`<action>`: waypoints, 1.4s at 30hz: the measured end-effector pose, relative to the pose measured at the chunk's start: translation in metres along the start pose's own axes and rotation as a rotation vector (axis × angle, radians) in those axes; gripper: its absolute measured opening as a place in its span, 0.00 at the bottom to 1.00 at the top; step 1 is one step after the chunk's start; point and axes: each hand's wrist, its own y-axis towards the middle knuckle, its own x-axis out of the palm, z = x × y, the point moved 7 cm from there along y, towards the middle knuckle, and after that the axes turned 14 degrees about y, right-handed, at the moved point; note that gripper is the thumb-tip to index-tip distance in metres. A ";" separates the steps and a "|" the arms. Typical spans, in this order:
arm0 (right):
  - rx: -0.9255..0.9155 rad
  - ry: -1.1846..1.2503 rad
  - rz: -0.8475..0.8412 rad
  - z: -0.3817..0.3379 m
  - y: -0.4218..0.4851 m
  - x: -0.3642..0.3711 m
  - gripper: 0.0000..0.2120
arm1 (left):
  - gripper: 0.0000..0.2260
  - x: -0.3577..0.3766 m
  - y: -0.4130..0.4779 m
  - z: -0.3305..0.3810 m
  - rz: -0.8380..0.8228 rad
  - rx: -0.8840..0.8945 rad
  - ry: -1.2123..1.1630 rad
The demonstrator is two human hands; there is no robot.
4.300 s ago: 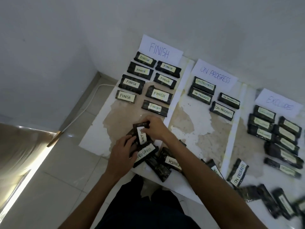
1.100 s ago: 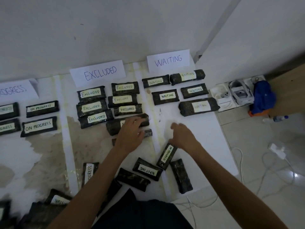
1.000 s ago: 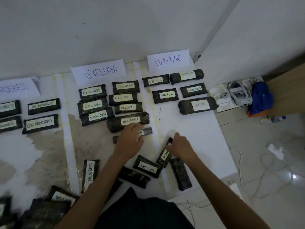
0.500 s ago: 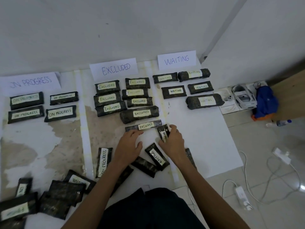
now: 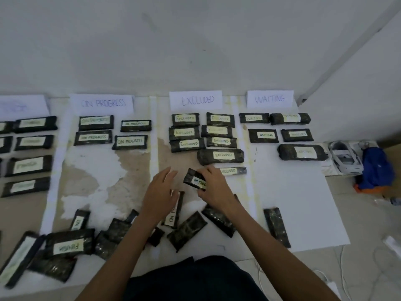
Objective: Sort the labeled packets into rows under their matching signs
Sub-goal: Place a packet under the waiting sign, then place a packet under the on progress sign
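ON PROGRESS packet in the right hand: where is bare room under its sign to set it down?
The held packet fits on the bare sheet just below the two lower ON PROGRESS packets, above the loose pile. Also free: the white paper under the big WAITING packet. Crowded: the EXCLUDED rows and that pile.

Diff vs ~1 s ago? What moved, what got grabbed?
Right hand picked up the ON PROGRESS packet and carried it left, past the thin EXCLUDED packet. Left hand came off that packet and hovers open. Sorted rows unchanged; the camera panned left.
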 end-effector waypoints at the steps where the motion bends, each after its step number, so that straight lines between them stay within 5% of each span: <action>1: -0.030 -0.010 -0.020 -0.011 0.008 0.010 0.22 | 0.23 -0.002 -0.003 -0.014 0.000 -0.017 0.009; 17: -0.231 -0.189 -0.217 -0.107 0.139 0.146 0.19 | 0.26 0.000 0.001 -0.191 -0.083 -0.138 0.159; 31: -0.377 -0.121 -0.110 -0.107 0.119 0.122 0.21 | 0.28 0.021 -0.004 -0.193 -0.051 -0.102 0.168; 42: -0.278 -0.204 -0.126 -0.018 0.015 0.076 0.17 | 0.14 0.014 -0.049 -0.097 0.013 0.032 -0.034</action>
